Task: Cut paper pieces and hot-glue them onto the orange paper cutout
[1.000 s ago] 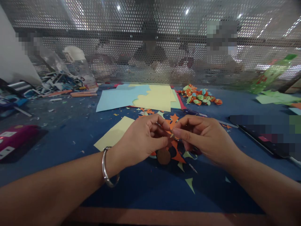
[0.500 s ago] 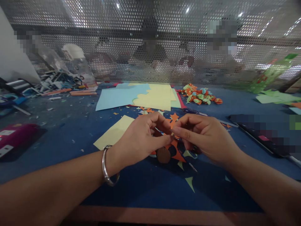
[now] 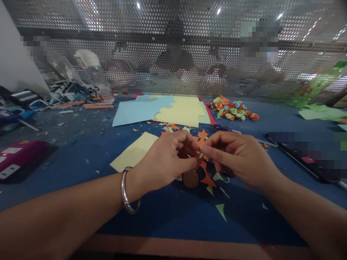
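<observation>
Over the middle of the blue table [image 3: 151,224], my left hand [image 3: 169,157] and my right hand [image 3: 238,155] meet fingertip to fingertip. A tiny pale-yellow paper piece [image 3: 201,156] shows between them, pinched in my right thumb and finger and touched by the closed-in fingertips of my left hand. Its shape is mostly hidden. Below the hands lie orange paper scraps [image 3: 208,177], a brown round disc [image 3: 190,178] and green paper offcuts [image 3: 221,211]. Beside my left hand is a yellow paper sheet [image 3: 135,153].
Blue sheet [image 3: 141,112] and yellow sheet [image 3: 181,113] overlap behind. Small folded paper pieces [image 3: 235,110] form a pile. A water bottle [image 3: 99,79], magenta box [image 3: 20,159], dark phone-like device [image 3: 306,159] and green bottle [image 3: 317,86] surround the area. A perforated screen [image 3: 130,47] stands behind.
The view has shifted slightly, moving everything a little to the right. The small yellow piece shows more clearly between my fingertips, which have barely moved.
</observation>
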Available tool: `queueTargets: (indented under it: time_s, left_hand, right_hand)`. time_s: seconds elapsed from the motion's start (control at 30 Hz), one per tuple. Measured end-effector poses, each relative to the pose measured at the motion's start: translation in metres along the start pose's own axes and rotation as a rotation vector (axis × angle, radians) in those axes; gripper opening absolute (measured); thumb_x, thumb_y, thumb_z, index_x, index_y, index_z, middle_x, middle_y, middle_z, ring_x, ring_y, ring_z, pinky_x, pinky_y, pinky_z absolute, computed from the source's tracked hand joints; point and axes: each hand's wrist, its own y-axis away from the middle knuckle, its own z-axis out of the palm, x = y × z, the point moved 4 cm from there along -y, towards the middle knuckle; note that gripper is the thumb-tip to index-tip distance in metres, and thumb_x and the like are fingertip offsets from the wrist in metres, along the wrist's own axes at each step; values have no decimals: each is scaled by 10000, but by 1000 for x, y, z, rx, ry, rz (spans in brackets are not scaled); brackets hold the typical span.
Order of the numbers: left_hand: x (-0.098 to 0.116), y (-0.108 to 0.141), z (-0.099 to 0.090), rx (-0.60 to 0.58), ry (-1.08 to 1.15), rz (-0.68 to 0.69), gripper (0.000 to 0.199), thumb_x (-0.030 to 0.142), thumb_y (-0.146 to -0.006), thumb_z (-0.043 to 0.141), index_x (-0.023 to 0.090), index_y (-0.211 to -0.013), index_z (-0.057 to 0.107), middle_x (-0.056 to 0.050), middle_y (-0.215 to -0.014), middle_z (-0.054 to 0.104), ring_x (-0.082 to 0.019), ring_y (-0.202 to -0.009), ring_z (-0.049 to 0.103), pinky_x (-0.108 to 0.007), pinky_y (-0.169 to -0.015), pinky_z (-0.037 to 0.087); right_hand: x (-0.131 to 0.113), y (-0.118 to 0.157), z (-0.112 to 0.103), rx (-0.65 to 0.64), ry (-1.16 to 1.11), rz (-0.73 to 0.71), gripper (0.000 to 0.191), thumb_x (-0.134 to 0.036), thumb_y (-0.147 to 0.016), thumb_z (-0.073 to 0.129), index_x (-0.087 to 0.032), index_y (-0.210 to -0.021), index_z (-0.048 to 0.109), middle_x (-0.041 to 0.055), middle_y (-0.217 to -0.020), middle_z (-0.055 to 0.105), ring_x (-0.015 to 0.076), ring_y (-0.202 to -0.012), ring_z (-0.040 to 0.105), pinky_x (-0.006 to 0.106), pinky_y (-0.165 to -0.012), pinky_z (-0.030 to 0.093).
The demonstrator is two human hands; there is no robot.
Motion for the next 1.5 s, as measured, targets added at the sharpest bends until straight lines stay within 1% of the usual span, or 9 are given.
queueTargets:
  time_s: [0.4,0.57,0.7,0.83,0.97,1.03,1.13,1.27,1.5]
  left_hand:
    - [6,3,-1,-40,-47,5,186,160,-786,739,170,-946,644,-9,-738,726,-136,-714,697,-228,-626,507]
    - [8,1,-2,3,-34,57,243,166,-752,771,167,-947,625,-29,-871,728,-146,-799,701,-234,-672,538]
    - [7,-2,-1,16,10,59,208,140,-756,754,165,-903,609,-12,-823,704,-127,-761,685,-221,-669,531]
    - [3,-5,-6,75,10,77,228,185,-757,781,165,-924,626,-7,-781,699,-129,-744,678,-231,-671,522]
    - [-2,-8,-18,220,63,89,299,207,-747,808,166,-1002,657,0,-753,693,-110,-699,649,-220,-633,490]
    - [-2,-9,-23,296,98,113,302,219,-755,809,170,-1012,659,-2,-776,693,-104,-700,640,-217,-623,486]
    - [0,-8,-27,374,119,156,309,234,-749,823,172,-995,647,-2,-788,690,-112,-723,643,-228,-646,503]
    - [1,-7,-26,359,105,197,283,223,-751,811,167,-971,644,-4,-789,695,-117,-759,664,-230,-698,516]
    - [-3,-8,-24,322,130,190,250,196,-750,789,162,-965,664,-11,-798,705,-112,-752,659,-229,-690,505]
  right_hand:
    - [-3,2,-1,29,-26,-23,282,-424,-861,751,-187,-751,648,-66,-493,571,35,-345,448,179,-330,298]
    - [-3,3,0,44,-8,-12,265,-440,-843,756,-202,-776,661,-68,-490,562,51,-348,445,195,-334,296]
    - [-3,3,0,40,46,-19,229,-403,-868,729,-200,-780,669,-65,-497,564,48,-344,423,203,-338,280]
    - [0,-1,-3,-12,215,-24,228,-408,-891,685,-201,-797,678,-54,-513,559,78,-391,466,223,-391,336]
    - [2,0,-6,-141,605,-33,234,-384,-908,615,-197,-777,665,-21,-595,596,106,-492,496,241,-469,341]
    - [1,6,-5,-210,794,2,202,-340,-896,601,-196,-763,651,-1,-636,627,126,-543,528,253,-505,342]
    - [-1,19,-4,-290,962,86,212,-348,-893,592,-203,-747,640,27,-693,673,147,-569,558,270,-512,320]
    - [-1,30,-1,-315,1050,120,198,-335,-879,595,-210,-726,618,27,-681,677,149,-558,558,272,-501,286]
    - [4,38,-8,-240,1149,158,89,-216,-783,593,-223,-695,603,11,-615,652,151,-508,529,282,-499,266]
